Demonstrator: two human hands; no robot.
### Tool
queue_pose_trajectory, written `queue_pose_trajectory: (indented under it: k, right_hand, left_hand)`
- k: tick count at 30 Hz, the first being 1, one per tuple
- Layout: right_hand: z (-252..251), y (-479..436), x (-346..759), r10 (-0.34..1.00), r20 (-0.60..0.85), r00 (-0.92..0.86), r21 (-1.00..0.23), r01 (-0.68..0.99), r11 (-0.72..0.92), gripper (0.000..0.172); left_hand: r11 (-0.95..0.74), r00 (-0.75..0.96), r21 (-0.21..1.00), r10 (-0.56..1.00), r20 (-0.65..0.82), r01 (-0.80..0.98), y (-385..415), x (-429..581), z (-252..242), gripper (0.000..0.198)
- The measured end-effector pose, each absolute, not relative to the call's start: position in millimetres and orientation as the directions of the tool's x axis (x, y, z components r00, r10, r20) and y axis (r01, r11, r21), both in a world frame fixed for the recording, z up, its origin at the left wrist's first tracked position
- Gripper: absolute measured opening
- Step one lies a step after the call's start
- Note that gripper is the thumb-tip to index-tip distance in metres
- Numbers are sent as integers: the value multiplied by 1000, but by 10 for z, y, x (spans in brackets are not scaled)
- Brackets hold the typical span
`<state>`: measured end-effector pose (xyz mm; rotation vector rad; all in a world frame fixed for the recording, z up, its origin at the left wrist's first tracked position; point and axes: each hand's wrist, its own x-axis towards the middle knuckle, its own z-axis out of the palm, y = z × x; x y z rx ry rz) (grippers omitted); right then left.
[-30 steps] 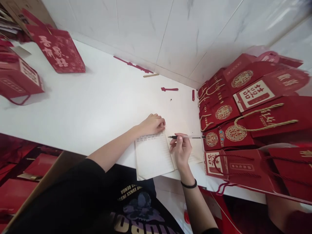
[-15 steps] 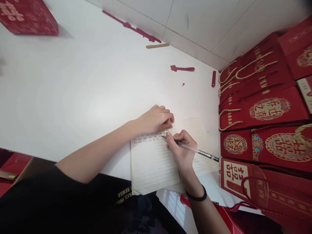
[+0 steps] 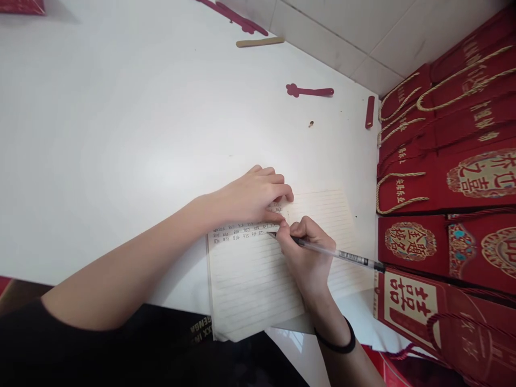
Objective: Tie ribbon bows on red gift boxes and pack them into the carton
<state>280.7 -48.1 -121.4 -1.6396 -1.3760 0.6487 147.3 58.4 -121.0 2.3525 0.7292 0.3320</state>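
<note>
A lined notebook [image 3: 250,279] lies open at the near edge of the white table [image 3: 121,134], with rows of small writing along its top lines. My left hand [image 3: 252,193] rests on the top of the page, fingers curled and pressing the paper down. My right hand [image 3: 306,255] grips a clear pen [image 3: 338,253] with a black cap end, its tip touching the page just under the written rows. A black band circles my right wrist.
Red gift bags [image 3: 447,177] with gold rope handles lie stacked along the right side of the table. Thin red strips [image 3: 309,91], a short red piece [image 3: 369,112] and a wooden stick [image 3: 260,41] lie near the tiled wall.
My right hand brought the pen from above the page down to the written lines. The view has tilted down and closer to the notebook. My left hand stays on the page.
</note>
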Motion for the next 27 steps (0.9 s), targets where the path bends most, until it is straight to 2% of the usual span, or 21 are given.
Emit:
queue_pose_trajectory:
  k: [10, 27]
  right_hand:
    - [-1204, -480, 2813, 956, 197, 217, -829, 557, 44, 34]
    - [-1225, -497, 2821, 947, 163, 278, -846, 533, -11, 35]
  left_hand:
    - [-623, 813, 658, 581, 29, 422, 580, 1482, -1199, 29]
    - [-632, 809, 654, 585, 51, 416, 580, 1485, -1222, 31]
